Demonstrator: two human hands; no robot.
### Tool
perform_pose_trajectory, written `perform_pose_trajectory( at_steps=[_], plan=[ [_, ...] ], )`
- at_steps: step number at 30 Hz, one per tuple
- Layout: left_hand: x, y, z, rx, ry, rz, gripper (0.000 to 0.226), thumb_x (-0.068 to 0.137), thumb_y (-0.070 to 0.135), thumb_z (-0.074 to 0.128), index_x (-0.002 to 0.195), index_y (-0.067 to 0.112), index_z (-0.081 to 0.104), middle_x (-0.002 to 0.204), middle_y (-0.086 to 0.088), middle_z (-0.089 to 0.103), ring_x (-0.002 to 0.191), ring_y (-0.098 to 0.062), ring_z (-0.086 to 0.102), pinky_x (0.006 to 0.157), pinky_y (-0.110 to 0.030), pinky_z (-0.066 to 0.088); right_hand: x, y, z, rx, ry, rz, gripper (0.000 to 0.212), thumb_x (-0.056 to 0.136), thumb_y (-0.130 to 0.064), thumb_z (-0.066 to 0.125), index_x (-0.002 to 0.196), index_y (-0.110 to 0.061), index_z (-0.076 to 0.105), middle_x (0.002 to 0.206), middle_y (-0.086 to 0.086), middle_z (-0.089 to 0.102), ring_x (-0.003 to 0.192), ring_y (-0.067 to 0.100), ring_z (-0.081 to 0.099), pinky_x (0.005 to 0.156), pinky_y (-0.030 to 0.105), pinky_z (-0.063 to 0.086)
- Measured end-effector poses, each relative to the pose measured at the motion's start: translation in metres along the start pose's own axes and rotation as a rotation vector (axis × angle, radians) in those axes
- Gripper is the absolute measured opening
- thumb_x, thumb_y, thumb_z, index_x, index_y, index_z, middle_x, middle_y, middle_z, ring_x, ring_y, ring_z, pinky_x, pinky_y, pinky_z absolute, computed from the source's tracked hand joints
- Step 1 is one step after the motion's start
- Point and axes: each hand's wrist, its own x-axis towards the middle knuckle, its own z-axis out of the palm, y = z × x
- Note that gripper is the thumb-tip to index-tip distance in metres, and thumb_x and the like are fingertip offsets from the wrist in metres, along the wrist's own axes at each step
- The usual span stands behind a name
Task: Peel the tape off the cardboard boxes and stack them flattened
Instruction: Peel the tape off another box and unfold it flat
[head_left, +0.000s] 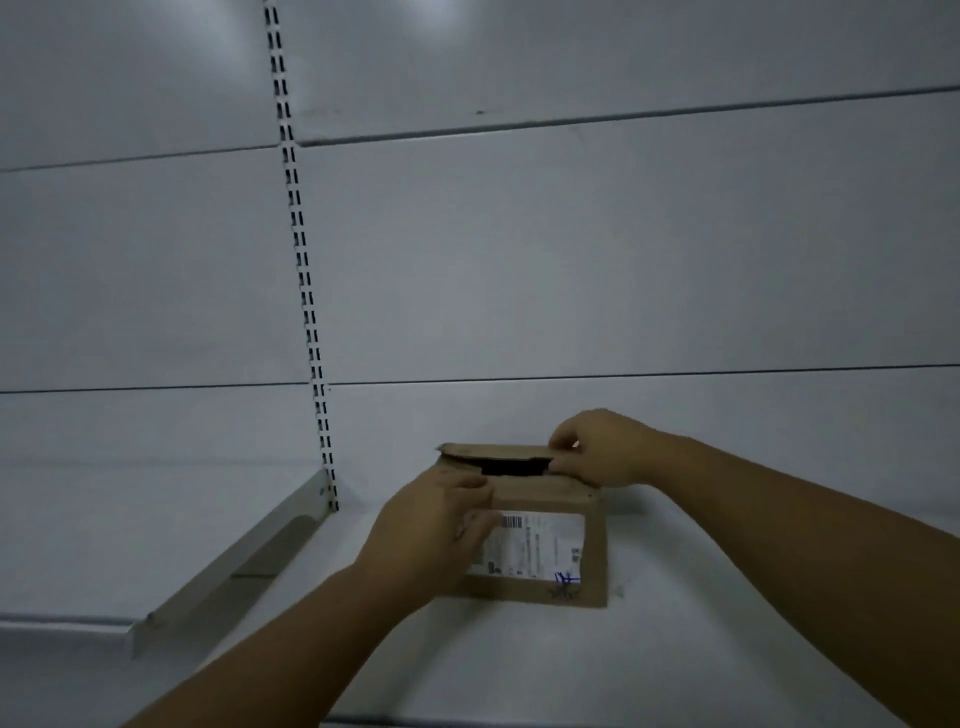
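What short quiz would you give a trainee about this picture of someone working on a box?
1. True or false: the cardboard box on the shelf is already flattened.
2. Which part of the box does the right hand pinch? A) its top flap B) its bottom edge C) its left side
3. Fill in: the left hand grips the box's front and partly covers its white ____.
Key: 1 false, it stands upright with a dark gap under the flap. 2 A. 3 label.
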Motion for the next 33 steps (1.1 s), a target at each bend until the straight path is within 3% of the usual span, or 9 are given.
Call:
perform_pose_trajectory(
  at_steps=[8, 11, 16, 19, 21, 23, 26, 29, 33],
  plan=[
    [0.002, 0.032, 0.006, -0.094, -0.025, -0.06, 0.069, 0.088, 0.024, 0.057, 0.146, 0.027, 0.02, 0.123, 0.003, 0.055, 0.107, -0.013, 0.05, 0.09, -0.018, 0.037, -0.043, -0.035, -0.036, -0.227, 0.587, -0.302, 0.025, 0.094, -0.038, 0.045, 0.087, -0.018, 0.06, 0.067, -0.007, 0.053, 0.06, 0.016, 0.047, 0.058, 0.029, 0.037],
    [-0.013, 0.05, 0.022, -0.11, 0.047, -0.119, 0.058, 0.083, 0.015, 0.06, 0.136, 0.03, 0.042, 0.118, 0.004, 0.06, 0.104, -0.013, 0.051, 0.093, -0.023, 0.039, -0.061, -0.029, -0.032, -0.23, 0.571, -0.273, 0.026, 0.093, -0.039, 0.047, 0.084, -0.018, 0.058, 0.063, -0.006, 0.05, 0.056, 0.017, 0.044, 0.056, 0.029, 0.031],
    [-0.032, 0.08, 0.058, -0.392, -0.431, -0.294, 0.102, 0.073, 0.018, 0.067, 0.141, 0.049, -0.002, 0.131, 0.012, 0.046, 0.106, -0.013, 0.052, 0.085, -0.027, 0.046, -0.074, -0.013, -0.005, 0.005, 0.385, -0.186, 0.024, 0.093, -0.038, 0.048, 0.08, -0.021, 0.058, 0.065, -0.006, 0.055, 0.06, 0.012, 0.049, 0.052, 0.024, 0.029],
    [-0.037, 0.076, 0.055, -0.732, -0.507, -0.298, 0.088, 0.069, 0.007, 0.067, 0.131, 0.057, 0.029, 0.115, 0.023, 0.054, 0.098, -0.003, 0.055, 0.081, -0.023, 0.051, -0.072, -0.01, 0.001, 0.07, 0.367, -0.158, 0.025, 0.091, -0.038, 0.05, 0.076, -0.021, 0.061, 0.062, -0.008, 0.056, 0.06, 0.009, 0.051, 0.053, 0.024, 0.033],
    [-0.046, 0.07, 0.05, -1.016, -0.455, -0.253, 0.069, 0.07, -0.004, 0.062, 0.107, 0.054, 0.06, 0.105, 0.025, 0.064, 0.096, -0.002, 0.06, 0.08, -0.021, 0.052, -0.071, -0.004, 0.001, 0.153, 0.35, -0.105, 0.026, 0.091, -0.037, 0.051, 0.075, -0.02, 0.062, 0.065, -0.005, 0.06, 0.063, 0.011, 0.054, 0.057, 0.027, 0.039],
    [-0.05, 0.061, 0.045, -1.089, -0.139, -0.327, 0.053, 0.072, -0.006, 0.06, 0.086, 0.044, 0.072, 0.093, 0.019, 0.07, 0.086, -0.002, 0.065, 0.071, -0.015, 0.051, -0.071, 0.001, 0.004, 0.284, 0.295, -0.093, 0.025, 0.091, -0.035, 0.052, 0.074, -0.021, 0.063, 0.066, 0.001, 0.065, 0.061, 0.01, 0.058, 0.056, 0.022, 0.042],
    [-0.04, 0.038, 0.048, -0.831, 0.44, -0.722, 0.045, 0.073, 0.013, 0.074, 0.107, 0.037, 0.058, 0.113, 0.011, 0.057, 0.098, -0.003, 0.057, 0.075, -0.023, 0.053, -0.071, -0.001, 0.013, 0.366, 0.24, -0.109, 0.024, 0.091, -0.035, 0.052, 0.076, -0.021, 0.065, 0.07, 0.006, 0.068, 0.063, 0.012, 0.061, 0.056, 0.017, 0.04],
    [-0.022, 0.029, 0.055, -0.892, 0.23, -0.873, 0.103, 0.066, 0.032, 0.082, 0.143, 0.032, 0.014, 0.146, -0.004, 0.031, 0.129, -0.026, 0.038, 0.103, -0.043, 0.038, -0.068, -0.007, 0.018, 0.354, 0.268, -0.124, 0.023, 0.091, -0.035, 0.052, 0.074, -0.024, 0.062, 0.07, 0.004, 0.067, 0.067, 0.015, 0.06, 0.061, 0.03, 0.042],
    [-0.009, 0.031, 0.06, -1.036, 0.097, -0.738, 0.1, 0.075, 0.003, 0.066, 0.141, 0.047, 0.005, 0.127, -0.008, 0.052, 0.1, -0.026, 0.059, 0.079, -0.041, 0.056, -0.07, -0.004, 0.024, 0.408, 0.363, -0.115, 0.022, 0.09, -0.04, 0.053, 0.073, -0.028, 0.061, 0.072, -0.004, 0.064, 0.07, 0.012, 0.059, 0.062, 0.032, 0.045]
  ],
)
